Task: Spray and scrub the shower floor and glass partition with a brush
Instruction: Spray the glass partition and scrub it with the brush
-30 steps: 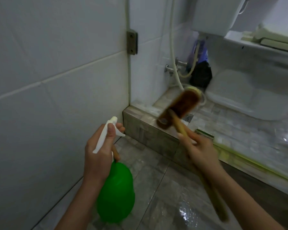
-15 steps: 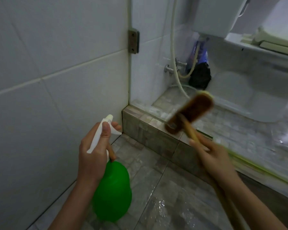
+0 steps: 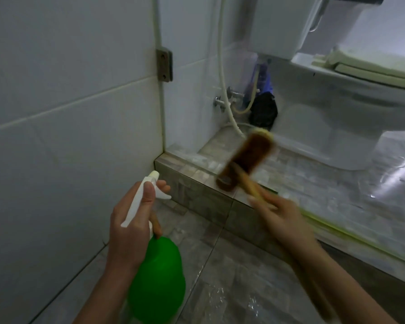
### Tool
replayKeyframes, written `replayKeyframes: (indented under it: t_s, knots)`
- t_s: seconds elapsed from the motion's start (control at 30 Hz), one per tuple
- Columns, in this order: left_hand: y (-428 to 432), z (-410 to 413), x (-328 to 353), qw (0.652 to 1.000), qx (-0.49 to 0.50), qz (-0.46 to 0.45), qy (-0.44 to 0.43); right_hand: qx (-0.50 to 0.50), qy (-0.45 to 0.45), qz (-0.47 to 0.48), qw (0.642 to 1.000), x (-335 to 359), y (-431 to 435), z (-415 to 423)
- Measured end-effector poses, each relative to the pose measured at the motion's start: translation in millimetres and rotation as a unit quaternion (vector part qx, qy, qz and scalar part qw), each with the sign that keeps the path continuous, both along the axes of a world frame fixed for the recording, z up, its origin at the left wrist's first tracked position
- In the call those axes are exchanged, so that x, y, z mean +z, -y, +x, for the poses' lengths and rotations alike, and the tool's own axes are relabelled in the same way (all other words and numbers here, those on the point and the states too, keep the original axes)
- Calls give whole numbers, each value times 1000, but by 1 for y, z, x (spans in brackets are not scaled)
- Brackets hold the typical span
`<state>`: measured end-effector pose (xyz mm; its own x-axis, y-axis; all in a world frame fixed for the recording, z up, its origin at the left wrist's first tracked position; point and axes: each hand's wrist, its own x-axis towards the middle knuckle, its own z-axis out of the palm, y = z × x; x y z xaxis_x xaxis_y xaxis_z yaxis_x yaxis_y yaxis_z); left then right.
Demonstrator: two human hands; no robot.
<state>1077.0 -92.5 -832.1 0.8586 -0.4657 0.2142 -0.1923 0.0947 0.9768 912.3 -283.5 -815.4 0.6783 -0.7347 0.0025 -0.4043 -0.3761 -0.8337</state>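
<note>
Green bottle [image 3: 158, 274] held at its trigger by the left grip [image 3: 131, 223], brush [image 3: 246, 160] held by its handle in the right grip [image 3: 283, 218] above the curb [image 3: 192, 183]: spray first, then scrub, bristles flat.

Person's limbs in the head view: left hand [image 3: 131, 220] and right hand [image 3: 283, 218], both bare, on slender forearms uncovered down to the lower frame edge; left thumbnail [image 3: 149, 191] short and plain; right hand outline softened by motion blur.
</note>
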Motion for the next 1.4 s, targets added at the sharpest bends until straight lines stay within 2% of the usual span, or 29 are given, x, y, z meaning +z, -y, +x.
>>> replayKeyframes:
  t_s: [0.07, 0.13, 0.3, 0.37, 0.43, 0.5, 0.57, 0.63, 0.67, 0.77, 0.87, 0.97, 1.1, 1.17, 1.23, 1.3, 1.4]
  knots:
    - [1, -1, 0, 1000, -12, 6, 3, -77, 18, 53, 995, 5, -7, -64]
    - [4, -6, 0, 999, -30, 22, 11, -135, 18, 85, 987, 8, -9, -89]
    - [13, -24, 3, 998, -49, 26, 5, -16, -9, -39, 999, 3, -2, -1]
    - [18, -30, 3, 998, -53, 20, 4, 15, -4, -46, 999, -4, 7, 18]
    - [22, -35, 4, 998, -54, 14, -1, 16, 2, -33, 999, -4, 8, -10]
    - [25, -41, 4, 998, -63, 14, -2, -34, 11, -10, 999, -4, 7, -68]
    - [28, -49, 5, 997, -76, 19, 0, -128, 28, 28, 991, -1, 1, -129]
    - [32, -56, 6, 995, -91, 27, 8, -195, 32, 35, 980, -5, 1, -157]
    - [35, -60, 6, 995, -97, 34, 13, -196, 34, 20, 980, -6, 1, -153]
    - [43, -73, 11, 992, -112, 44, 30, -108, 27, -43, 993, -11, 4, -111]
    - [53, -86, 13, 990, -133, 32, 23, -60, 31, -34, 997, -11, 12, -110]
    - [61, -97, 16, 988, -151, 20, 21, -141, 62, -6, 988, -15, 13, -176]
    - [70, -108, 18, 982, -182, 28, 34, -255, 122, 95, 954, -30, 11, -236]
    - [75, -113, 19, 980, -193, 28, 36, -239, 126, 51, 961, -36, 9, -215]
    - [81, -119, 21, 978, -205, 25, 40, -171, 121, -3, 978, -34, 14, -177]
    - [87, -126, 22, 976, -213, 17, 41, -107, 91, -15, 990, -32, 28, -148]
    - [89, -130, 23, 976, -217, 4, 33, -92, 73, -34, 992, -28, 35, -166]
